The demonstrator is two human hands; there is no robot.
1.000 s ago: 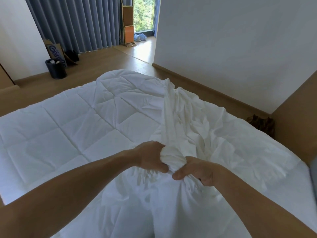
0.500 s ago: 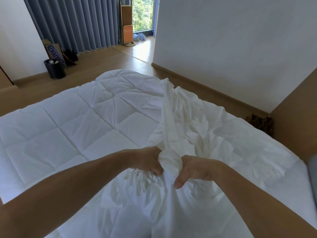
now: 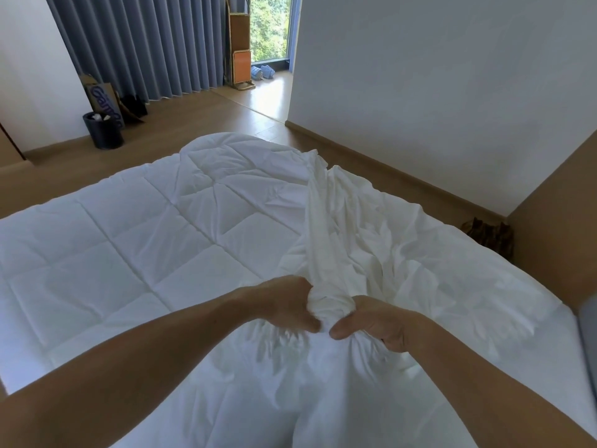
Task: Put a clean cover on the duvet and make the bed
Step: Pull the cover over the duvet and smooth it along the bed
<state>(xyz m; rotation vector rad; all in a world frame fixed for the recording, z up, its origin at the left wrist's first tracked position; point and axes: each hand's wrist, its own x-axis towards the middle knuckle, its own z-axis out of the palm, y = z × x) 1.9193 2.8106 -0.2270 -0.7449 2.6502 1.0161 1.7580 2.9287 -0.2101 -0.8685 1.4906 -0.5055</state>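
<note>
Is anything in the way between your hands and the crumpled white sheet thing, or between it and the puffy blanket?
Nothing visible. The left hand and right hand both grip the bunched white fabric cover directly, and it lies right on the white quilted duvet, which is spread bare beside it.

The one view comes from a wide-angle camera on the person's head, facing forward and down. It sits near enough that the left hand (image 3: 287,302) and right hand (image 3: 374,321) meet just below centre. Beyond the hands lies the cover (image 3: 342,221), left of them the duvet (image 3: 129,253), far past them the curtains (image 3: 145,43).
</note>
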